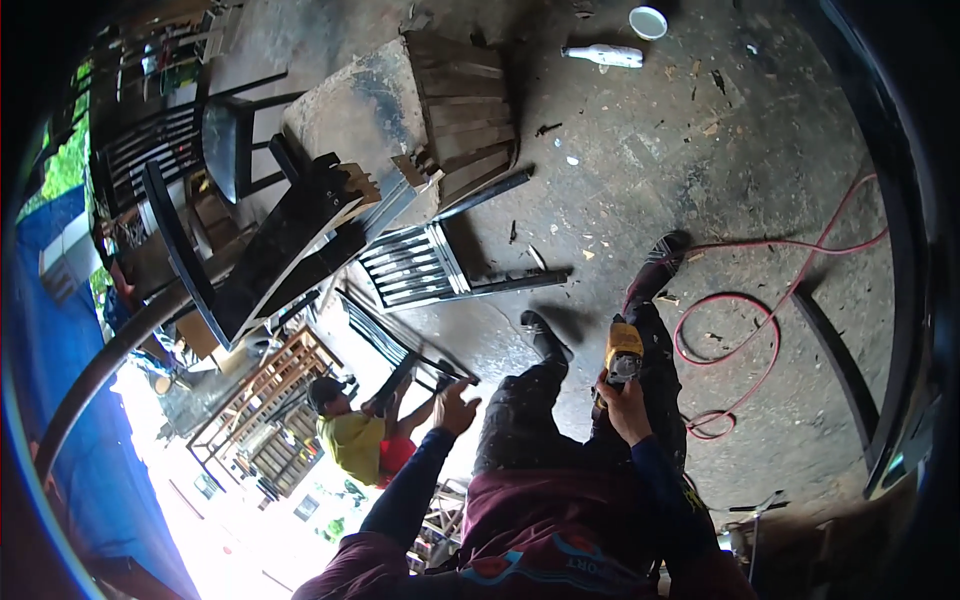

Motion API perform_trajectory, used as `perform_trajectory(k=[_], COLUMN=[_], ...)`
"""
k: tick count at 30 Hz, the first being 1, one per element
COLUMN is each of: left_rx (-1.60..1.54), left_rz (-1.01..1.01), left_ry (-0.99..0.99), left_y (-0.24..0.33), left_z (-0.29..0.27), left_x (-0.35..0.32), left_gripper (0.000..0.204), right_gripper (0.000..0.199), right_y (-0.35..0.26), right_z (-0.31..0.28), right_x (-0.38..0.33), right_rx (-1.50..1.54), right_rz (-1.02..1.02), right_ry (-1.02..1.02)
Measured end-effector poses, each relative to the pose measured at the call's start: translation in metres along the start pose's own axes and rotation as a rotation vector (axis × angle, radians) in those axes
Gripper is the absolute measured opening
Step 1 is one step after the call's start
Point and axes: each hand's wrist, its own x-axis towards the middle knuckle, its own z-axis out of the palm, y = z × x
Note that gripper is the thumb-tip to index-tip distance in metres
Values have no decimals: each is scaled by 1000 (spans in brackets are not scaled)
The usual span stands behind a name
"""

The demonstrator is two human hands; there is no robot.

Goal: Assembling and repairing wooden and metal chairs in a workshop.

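My right hand (pixel 627 410) is closed around the grip of a yellow and black power tool (pixel 624 350), held in front of my right leg. Its working end is too small to make out. My left hand (pixel 455 408) is raised to the left of my legs, fingers loosely bent and apart, with nothing visible in it. Beyond its fingertips is the end of a dark chair part (pixel 450 372). Ahead of my feet, a black slatted chair frame (pixel 415 268) lies on the floor.
Dark wooden boards (pixel 290 240) lean over a workbench (pixel 350 100) at the left. A red hose (pixel 775 320) loops across the floor at right. A person in a yellow shirt (pixel 355 445) works at the lower left. A white bottle (pixel 605 55) lies far ahead beside a bowl (pixel 648 22).
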Motion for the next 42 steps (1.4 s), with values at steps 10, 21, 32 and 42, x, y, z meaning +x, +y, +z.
perform_trajectory(k=[10,21,32,42], left_rx=[-209,-210,-609,-611], left_rz=[189,264,-288,-9], left_ry=[-64,43,168,460], left_y=[19,-135,-192,85], left_z=[66,132,222,209], left_x=[2,-12,-94,23], left_gripper=[35,33,32,21], right_gripper=[17,26,92,80], right_y=[-10,-239,-324,-102], right_z=[-1,70,37,-136], right_x=[-6,-43,101,298], right_rx=[-150,-480,-1928,-1744], right_rz=[-67,-473,-618,12], right_ry=[-110,-67,184,361])
